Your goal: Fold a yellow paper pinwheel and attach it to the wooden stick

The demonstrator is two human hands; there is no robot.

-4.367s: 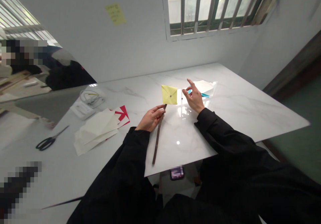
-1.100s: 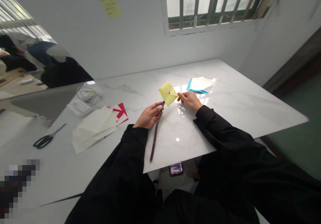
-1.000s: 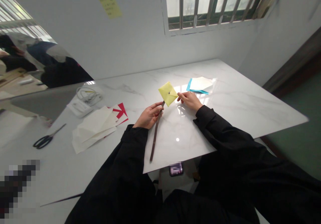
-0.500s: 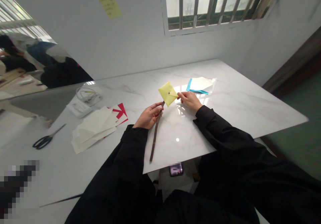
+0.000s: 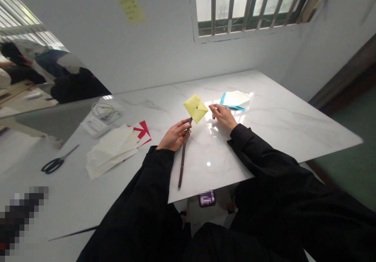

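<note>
Brown stick slants near to far; left hand pinches its far part, presumably to steady the yellow paper at its far tip. Right hand empty, fingers loosely parted, just right of paper, apparently leaving it free.

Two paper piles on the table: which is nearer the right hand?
The pile with blue edges, just beyond the right hand; the pile with red paper lies left of the left hand.
</note>
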